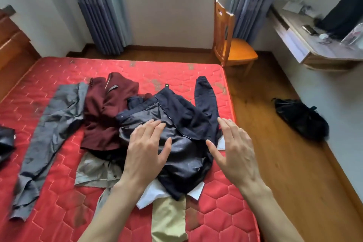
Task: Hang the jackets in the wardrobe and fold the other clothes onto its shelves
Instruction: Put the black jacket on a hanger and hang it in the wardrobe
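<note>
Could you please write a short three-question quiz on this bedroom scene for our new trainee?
1. True or false: the left hand grips the navy jacket.
2. Which garment lies farthest left on the red mattress? A) the maroon garment B) the grey trousers C) the navy jacket
3. What stands on the floor beyond the mattress's far right corner?

Key: 1. False; both it and the right hand are open, fingers spread. 2. B. 3. A wooden chair.

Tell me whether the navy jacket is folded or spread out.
Spread, not folded: the navy jacket lies open, shiny lining up, one sleeve stretched away across the mattress.
</note>
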